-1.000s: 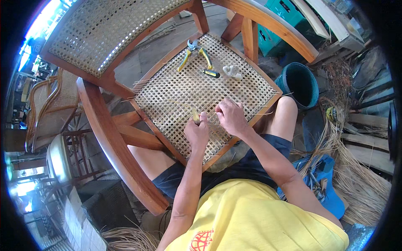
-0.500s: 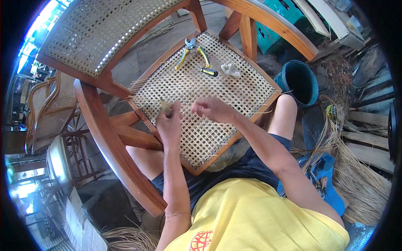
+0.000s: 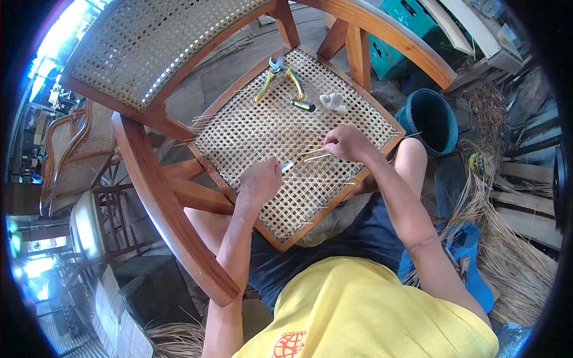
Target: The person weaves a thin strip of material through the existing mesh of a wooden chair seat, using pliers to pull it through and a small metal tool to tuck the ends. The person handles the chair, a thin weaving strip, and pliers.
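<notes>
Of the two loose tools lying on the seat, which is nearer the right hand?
The small, bar-shaped black-and-yellow tool. The pliers, handles splayed, lie farther from the right hand.

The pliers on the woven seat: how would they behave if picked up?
The pliers would probably feel heaviest at their metal head. With the handles spread apart, they might swing closed if lifted by just one. Lying flat, they seem unlikely to roll on the woven seat.

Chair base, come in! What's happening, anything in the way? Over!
Left hand closed on a pale-tipped thing. Right hand closed, apparently on cane strands. Woven seat below both. Pliers, black-yellow tool, whitish lump on it, clear of hands.
</notes>
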`<state>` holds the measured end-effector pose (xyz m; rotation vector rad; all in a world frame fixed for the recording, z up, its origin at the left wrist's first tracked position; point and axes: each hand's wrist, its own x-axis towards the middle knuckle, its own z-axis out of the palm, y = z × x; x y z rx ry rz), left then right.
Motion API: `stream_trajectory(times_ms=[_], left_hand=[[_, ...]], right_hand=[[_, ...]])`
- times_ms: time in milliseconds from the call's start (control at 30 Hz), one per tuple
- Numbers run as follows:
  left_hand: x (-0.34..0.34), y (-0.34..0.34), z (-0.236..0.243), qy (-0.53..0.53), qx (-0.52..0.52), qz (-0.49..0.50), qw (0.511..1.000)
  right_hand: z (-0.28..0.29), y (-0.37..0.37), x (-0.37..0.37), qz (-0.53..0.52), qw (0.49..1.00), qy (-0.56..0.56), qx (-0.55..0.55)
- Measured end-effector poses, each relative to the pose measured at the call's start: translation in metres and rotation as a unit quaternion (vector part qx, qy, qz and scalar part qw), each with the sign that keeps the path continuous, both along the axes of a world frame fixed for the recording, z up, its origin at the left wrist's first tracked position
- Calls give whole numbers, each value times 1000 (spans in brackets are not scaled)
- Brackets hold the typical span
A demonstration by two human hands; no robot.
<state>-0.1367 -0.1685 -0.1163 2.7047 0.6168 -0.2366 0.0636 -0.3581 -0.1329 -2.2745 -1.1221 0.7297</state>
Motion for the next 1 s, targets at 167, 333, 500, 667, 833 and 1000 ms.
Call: stream_trajectory(times_ms=[167,333,500,667,833,1000], left_hand=[[17,-3,32,76,37,-43,996],[31,-12,28,114,70,-62,989],[19,-34,-2,6,61,-32,998],[7,-35,-13,-76,19,-7,997],[11,9,-59,-11,22,-43,999],[29,-13,-7,84,-128,90,984]], right_hand=[[13,5,-7,-16,999,-30,-21],[33,12,-14,-27,999,-20,-28],[23,11,-15,-31,999,-22,18],[-1,19,-24,7,998,-41,44],[5,49,-49,8,1000,-14,5],[0,47,-57,49,979,-183,-75]])
